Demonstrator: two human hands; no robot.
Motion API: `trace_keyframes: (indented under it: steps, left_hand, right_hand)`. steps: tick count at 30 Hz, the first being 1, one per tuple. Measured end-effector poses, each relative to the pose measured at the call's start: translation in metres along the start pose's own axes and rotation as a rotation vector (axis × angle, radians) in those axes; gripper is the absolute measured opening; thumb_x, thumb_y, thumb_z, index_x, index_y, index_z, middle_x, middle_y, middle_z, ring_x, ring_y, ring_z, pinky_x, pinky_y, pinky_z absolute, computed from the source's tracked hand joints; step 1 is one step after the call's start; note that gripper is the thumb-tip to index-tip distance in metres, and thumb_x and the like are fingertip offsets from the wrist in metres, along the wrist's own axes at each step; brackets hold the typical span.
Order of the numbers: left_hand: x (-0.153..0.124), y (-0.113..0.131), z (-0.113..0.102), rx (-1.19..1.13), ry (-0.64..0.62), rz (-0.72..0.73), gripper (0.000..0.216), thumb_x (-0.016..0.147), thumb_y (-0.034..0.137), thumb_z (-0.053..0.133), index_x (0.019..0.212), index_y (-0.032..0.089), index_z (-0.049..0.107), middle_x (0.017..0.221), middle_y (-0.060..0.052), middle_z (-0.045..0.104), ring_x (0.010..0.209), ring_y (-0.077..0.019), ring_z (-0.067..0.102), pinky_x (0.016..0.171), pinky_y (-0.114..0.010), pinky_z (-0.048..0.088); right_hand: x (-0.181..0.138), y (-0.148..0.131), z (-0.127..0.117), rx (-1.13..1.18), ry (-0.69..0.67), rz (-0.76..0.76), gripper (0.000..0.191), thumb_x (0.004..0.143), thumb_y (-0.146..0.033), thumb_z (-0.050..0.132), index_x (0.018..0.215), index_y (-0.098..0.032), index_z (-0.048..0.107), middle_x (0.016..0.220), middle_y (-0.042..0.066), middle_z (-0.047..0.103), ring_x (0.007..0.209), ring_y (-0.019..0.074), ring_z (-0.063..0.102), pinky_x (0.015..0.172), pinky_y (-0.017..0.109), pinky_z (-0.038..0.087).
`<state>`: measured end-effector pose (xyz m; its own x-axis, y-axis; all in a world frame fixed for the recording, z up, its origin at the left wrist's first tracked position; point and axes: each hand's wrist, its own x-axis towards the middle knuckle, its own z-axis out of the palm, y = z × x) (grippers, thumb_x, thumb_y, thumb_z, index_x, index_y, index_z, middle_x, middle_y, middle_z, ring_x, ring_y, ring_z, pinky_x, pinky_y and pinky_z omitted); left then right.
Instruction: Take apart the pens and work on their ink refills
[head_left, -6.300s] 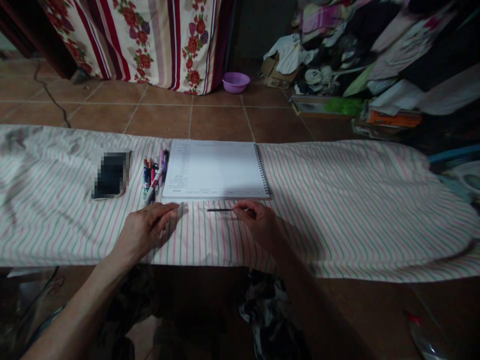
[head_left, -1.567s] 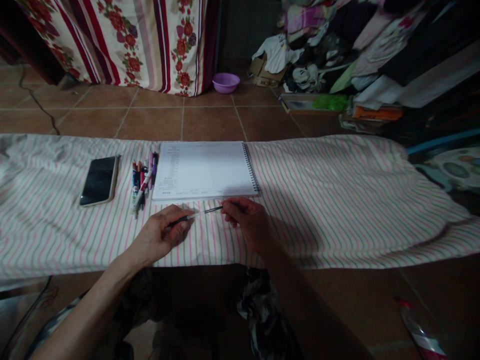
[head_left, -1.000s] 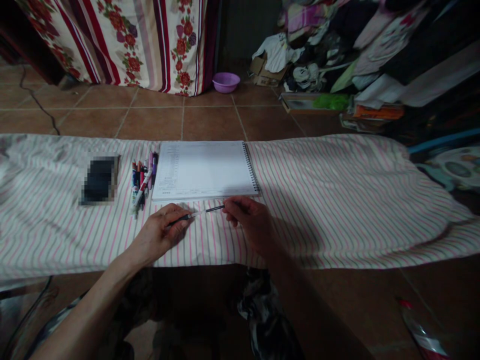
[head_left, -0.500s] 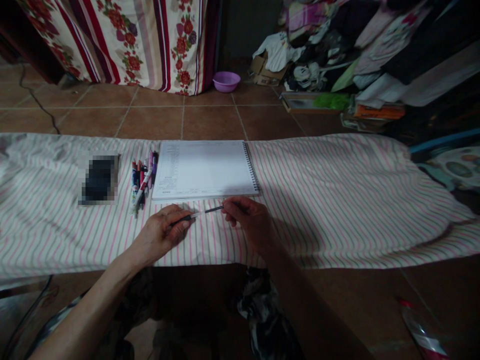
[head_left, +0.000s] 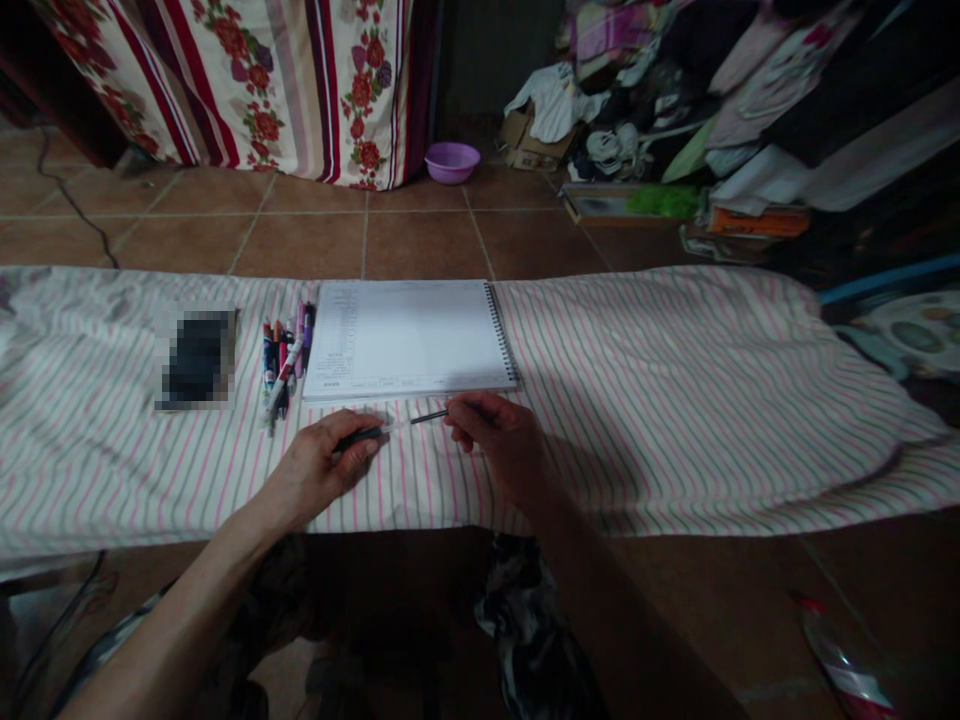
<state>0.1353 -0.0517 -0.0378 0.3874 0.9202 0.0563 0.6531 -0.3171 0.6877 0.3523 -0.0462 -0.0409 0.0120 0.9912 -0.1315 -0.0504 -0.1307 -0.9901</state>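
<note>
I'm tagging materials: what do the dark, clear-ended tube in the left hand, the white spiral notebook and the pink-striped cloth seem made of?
Dark, clear-ended tube: probably smooth plastic; its end looks see-through. White spiral notebook: matte paper, by its flat printed page; coil unclear. Pink-striped cloth: matte, probably woven fabric; soft wrinkles show.

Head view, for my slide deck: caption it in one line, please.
Left hand holds a dark pen part, right hand a thin dark rod, near a spiral-bound notebook on striped cloth.
</note>
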Motion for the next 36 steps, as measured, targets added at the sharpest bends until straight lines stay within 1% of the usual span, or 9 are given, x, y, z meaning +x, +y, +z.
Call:
trace_keyframes:
  steps: [4, 12, 16, 19, 23, 27, 30, 33, 36]
  left_hand:
    - [-0.001, -0.002, 0.000, -0.003, 0.007, -0.016, 0.026, 0.083, 0.033, 0.048, 0.099, 0.018, 0.061, 0.094, -0.006, 0.066, 0.087, -0.0174, 0.060, 0.076, -0.028, 0.047]
    - [0.000, -0.003, -0.001, 0.020, -0.023, 0.020, 0.029, 0.084, 0.033, 0.045, 0.104, 0.019, 0.061, 0.089, -0.005, 0.066, 0.080, -0.0167, 0.061, 0.071, -0.027, 0.048]
    - [0.000, 0.000, -0.002, 0.025, -0.027, 0.051, 0.029, 0.085, 0.031, 0.045, 0.106, 0.017, 0.060, 0.089, -0.006, 0.063, 0.082, -0.0162, 0.059, 0.073, -0.027, 0.047]
    - [0.001, 0.001, -0.002, 0.034, -0.006, 0.082, 0.027, 0.085, 0.027, 0.044, 0.104, 0.017, 0.060, 0.091, -0.006, 0.061, 0.085, -0.0161, 0.058, 0.075, -0.028, 0.047]
    - [0.002, -0.001, 0.000, 0.081, 0.046, 0.112, 0.023, 0.084, 0.025, 0.044, 0.096, 0.017, 0.063, 0.092, -0.006, 0.057, 0.087, -0.0163, 0.056, 0.077, -0.028, 0.048]
    - [0.003, -0.003, 0.004, 0.194, 0.045, 0.140, 0.024, 0.084, 0.023, 0.042, 0.095, 0.015, 0.062, 0.095, -0.008, 0.055, 0.084, -0.0169, 0.055, 0.076, -0.030, 0.049]
    - [0.004, 0.001, 0.007, 0.315, 0.040, 0.164, 0.025, 0.085, 0.021, 0.040, 0.094, 0.013, 0.061, 0.094, -0.011, 0.055, 0.082, -0.0186, 0.055, 0.073, -0.032, 0.049]
    - [0.004, 0.010, 0.005, 0.555, 0.014, 0.198, 0.026, 0.084, 0.015, 0.037, 0.092, 0.011, 0.062, 0.091, -0.013, 0.057, 0.083, -0.0235, 0.053, 0.071, -0.037, 0.048]
    - [0.003, 0.024, 0.001, 0.758, -0.043, 0.221, 0.027, 0.080, 0.006, 0.037, 0.088, 0.012, 0.062, 0.087, -0.013, 0.058, 0.082, -0.0255, 0.051, 0.071, -0.039, 0.046]
  right_hand:
    - [0.001, 0.002, 0.001, 0.007, 0.001, -0.007, 0.017, 0.071, -0.034, 0.062, 0.071, -0.017, 0.063, 0.059, -0.001, 0.060, 0.047, 0.0073, 0.049, 0.044, 0.019, 0.040]
    - [0.001, 0.003, 0.002, -0.007, -0.009, 0.016, 0.019, 0.072, -0.036, 0.061, 0.071, -0.017, 0.064, 0.058, -0.001, 0.060, 0.048, 0.0078, 0.050, 0.046, 0.020, 0.040]
    - [0.001, 0.003, 0.002, -0.003, -0.008, 0.023, 0.019, 0.072, -0.036, 0.062, 0.072, -0.017, 0.063, 0.059, -0.001, 0.060, 0.048, 0.0072, 0.049, 0.045, 0.020, 0.040]
    - [0.002, 0.004, 0.002, -0.010, 0.009, 0.038, 0.020, 0.071, -0.036, 0.062, 0.072, -0.016, 0.063, 0.060, -0.001, 0.060, 0.049, 0.0078, 0.051, 0.046, 0.020, 0.040]
    - [0.003, 0.007, 0.001, -0.022, 0.031, 0.045, 0.022, 0.070, -0.038, 0.062, 0.072, -0.016, 0.063, 0.061, 0.000, 0.062, 0.049, 0.0081, 0.051, 0.046, 0.021, 0.041]
    - [0.003, 0.008, -0.001, -0.017, 0.025, 0.030, 0.023, 0.071, -0.038, 0.061, 0.072, -0.016, 0.063, 0.062, 0.000, 0.061, 0.050, 0.0081, 0.051, 0.046, 0.020, 0.041]
    - [0.002, 0.007, -0.002, -0.015, 0.032, 0.019, 0.022, 0.071, -0.038, 0.062, 0.072, -0.016, 0.062, 0.061, 0.000, 0.060, 0.050, 0.0083, 0.050, 0.047, 0.021, 0.041]
    - [0.002, 0.007, -0.003, -0.034, 0.027, 0.019, 0.021, 0.072, -0.037, 0.061, 0.072, -0.016, 0.062, 0.060, 0.000, 0.060, 0.050, 0.0081, 0.050, 0.048, 0.021, 0.041]
    - [0.001, 0.008, -0.004, -0.047, 0.022, 0.008, 0.021, 0.073, -0.037, 0.061, 0.073, -0.016, 0.063, 0.060, -0.001, 0.060, 0.050, 0.0078, 0.050, 0.049, 0.021, 0.040]
